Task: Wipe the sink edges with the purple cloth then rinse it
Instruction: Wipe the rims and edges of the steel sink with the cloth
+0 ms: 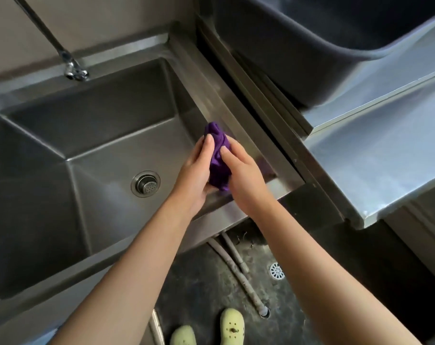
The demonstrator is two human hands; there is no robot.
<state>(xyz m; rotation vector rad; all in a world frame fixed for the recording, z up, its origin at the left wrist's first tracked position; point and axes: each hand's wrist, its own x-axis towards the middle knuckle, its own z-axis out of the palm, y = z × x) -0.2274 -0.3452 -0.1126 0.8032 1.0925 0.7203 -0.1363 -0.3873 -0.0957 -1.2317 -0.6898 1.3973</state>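
A bunched purple cloth (217, 155) is held between both hands over the near right corner of the steel sink (62, 272). My left hand (195, 175) grips its left side, my right hand (241, 175) its right side. The cloth's lower end touches the sink's front edge near the corner. The basin is dry-looking, with a round drain strainer (145, 183) in its floor. A tap (73, 68) hangs from a pipe at the back left; no water runs from it.
A steel counter (375, 155) stands to the right, across a dark gap, with a large dark tub (298, 46) behind it. Below are hoses (239, 272), a floor drain (277, 270) and my feet in pale green shoes (232, 326).
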